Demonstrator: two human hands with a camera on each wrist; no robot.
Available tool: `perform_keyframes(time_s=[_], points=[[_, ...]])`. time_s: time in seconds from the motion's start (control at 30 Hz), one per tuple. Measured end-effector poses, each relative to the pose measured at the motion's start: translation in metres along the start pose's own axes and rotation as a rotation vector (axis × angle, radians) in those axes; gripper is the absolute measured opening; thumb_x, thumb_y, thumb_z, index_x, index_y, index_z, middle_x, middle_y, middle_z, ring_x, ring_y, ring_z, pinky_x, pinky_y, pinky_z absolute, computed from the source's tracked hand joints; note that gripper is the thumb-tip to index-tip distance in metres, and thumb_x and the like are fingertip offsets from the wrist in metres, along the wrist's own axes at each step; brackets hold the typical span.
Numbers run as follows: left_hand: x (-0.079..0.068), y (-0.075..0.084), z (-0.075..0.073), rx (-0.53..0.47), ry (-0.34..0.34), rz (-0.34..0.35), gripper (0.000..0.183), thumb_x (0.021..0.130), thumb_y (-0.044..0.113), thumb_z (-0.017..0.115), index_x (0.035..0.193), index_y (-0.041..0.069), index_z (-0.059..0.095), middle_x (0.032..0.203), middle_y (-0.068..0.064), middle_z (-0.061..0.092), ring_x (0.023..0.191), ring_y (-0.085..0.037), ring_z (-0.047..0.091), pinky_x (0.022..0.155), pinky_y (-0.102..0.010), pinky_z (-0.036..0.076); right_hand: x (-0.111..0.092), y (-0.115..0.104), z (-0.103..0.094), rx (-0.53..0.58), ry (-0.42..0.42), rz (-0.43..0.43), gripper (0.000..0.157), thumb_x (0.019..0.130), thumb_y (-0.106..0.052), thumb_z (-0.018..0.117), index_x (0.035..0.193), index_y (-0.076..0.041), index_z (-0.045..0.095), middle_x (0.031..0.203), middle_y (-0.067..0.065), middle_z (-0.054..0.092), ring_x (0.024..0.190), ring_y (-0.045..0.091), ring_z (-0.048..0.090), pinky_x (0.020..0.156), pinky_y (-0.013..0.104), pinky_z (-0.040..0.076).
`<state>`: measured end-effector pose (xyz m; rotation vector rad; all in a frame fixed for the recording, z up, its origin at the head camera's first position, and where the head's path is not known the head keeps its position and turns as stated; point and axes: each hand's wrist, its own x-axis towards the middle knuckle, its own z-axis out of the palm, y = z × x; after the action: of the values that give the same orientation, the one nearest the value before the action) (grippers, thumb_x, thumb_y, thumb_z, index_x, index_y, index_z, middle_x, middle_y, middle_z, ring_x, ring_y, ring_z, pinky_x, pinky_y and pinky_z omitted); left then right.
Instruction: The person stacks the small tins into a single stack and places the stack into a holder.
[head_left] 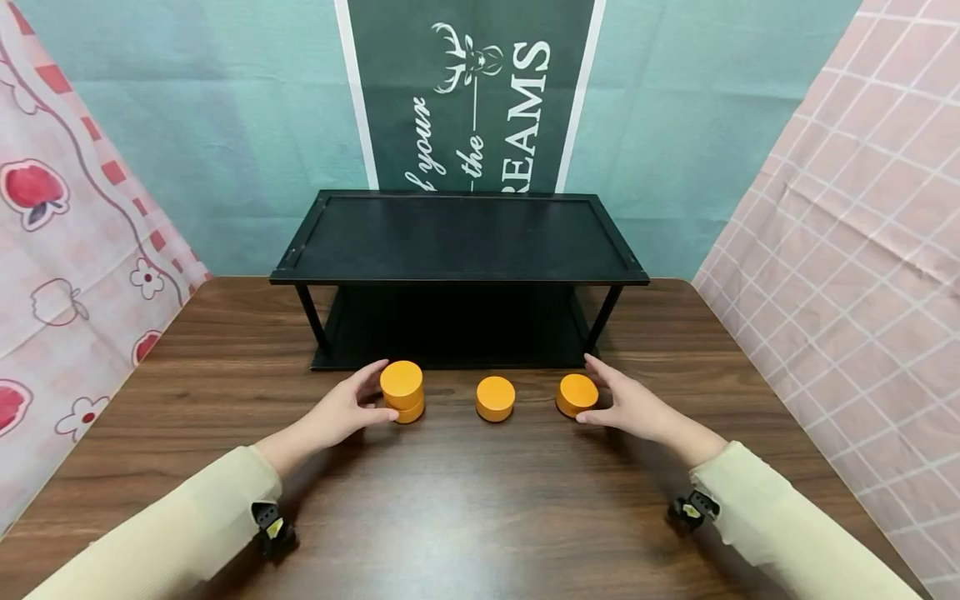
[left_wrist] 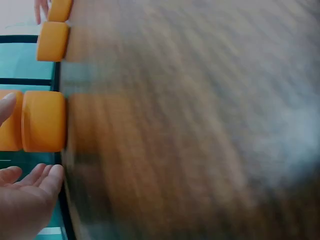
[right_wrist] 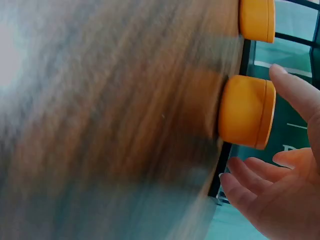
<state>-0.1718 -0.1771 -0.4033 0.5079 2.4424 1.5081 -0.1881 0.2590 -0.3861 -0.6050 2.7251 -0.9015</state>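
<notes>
The person's left hand (head_left: 337,414) is spread around a stack of 2 round orange containers, the upper container (head_left: 402,383) resting on the lower container (head_left: 410,412); the left wrist view shows a gap between fingers and stack, though whether the thumb touches the upper container cannot be told. The right hand (head_left: 637,408) is also spread, thumb and fingers to either side of the right container (head_left: 576,394), contact unclear. The middle container (head_left: 495,400) stands between the 2 hands, apart from both. Stack and single containers form a row on a brown wooden table (head_left: 465,492), just before a black rack (head_left: 459,242)
</notes>
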Motion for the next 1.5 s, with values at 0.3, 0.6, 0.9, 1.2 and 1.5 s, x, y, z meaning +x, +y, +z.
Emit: perform_keyframes(time_s=[0.3,0.6,0.9,1.2,1.5], points=[[0.004,-0.005,0.005,-0.039,-0.024,0.031,0.075,0.084,0.012,0.07,0.141,-0.006,0.026,0.138,-0.028,0.038,0.124,-0.041,0.041,0.099,-0.05,0.037,0.003,0.003,0.006,-0.016,-0.006,0.003,0.088,0.08,-0.028,0.074,0.143,0.006,0.023,0.131,0.027,0.045,0.111,0.035,0.05,0.093,0.053,0.041],[0.004,-0.008,0.008,-0.027,-0.014,0.021,0.063,0.085,0.013,0.069,0.135,-0.007,0.038,0.131,-0.025,0.047,0.123,-0.039,0.043,0.102,-0.052,0.032,0.006,0.004,0.01,-0.035,0.045,-0.026,0.071,0.081,-0.017,0.073,0.135,0.009,0.035,0.124,0.025,0.052,0.104,0.031,0.055,0.088,0.048,0.046],[0.003,-0.01,0.008,-0.052,-0.017,0.014,0.061,0.086,0.016,0.068,0.136,-0.004,0.039,0.132,-0.023,0.047,0.124,-0.038,0.042,0.102,-0.054,0.031,0.004,0.006,0.011,-0.012,0.085,0.002,0.065,0.079,-0.019,0.075,0.13,0.006,0.043,0.119,0.022,0.056,0.102,0.031,0.057,0.087,0.047,0.047],[0.002,-0.01,0.008,-0.066,-0.023,0.016,0.061,0.087,0.016,0.067,0.137,-0.005,0.038,0.133,-0.023,0.047,0.124,-0.037,0.042,0.102,-0.053,0.032,0.001,0.004,0.009,-0.001,0.143,0.022,0.065,0.08,-0.021,0.075,0.131,0.005,0.044,0.121,0.022,0.055,0.103,0.033,0.057,0.086,0.047,0.047],[0.002,-0.01,0.009,-0.077,-0.026,0.017,0.062,0.086,0.015,0.068,0.137,-0.005,0.038,0.133,-0.023,0.047,0.124,-0.037,0.042,0.102,-0.052,0.032,-0.002,-0.003,0.004,0.025,0.186,0.015,0.064,0.08,-0.021,0.075,0.13,0.005,0.045,0.119,0.022,0.056,0.099,0.032,0.058,0.083,0.045,0.049]])
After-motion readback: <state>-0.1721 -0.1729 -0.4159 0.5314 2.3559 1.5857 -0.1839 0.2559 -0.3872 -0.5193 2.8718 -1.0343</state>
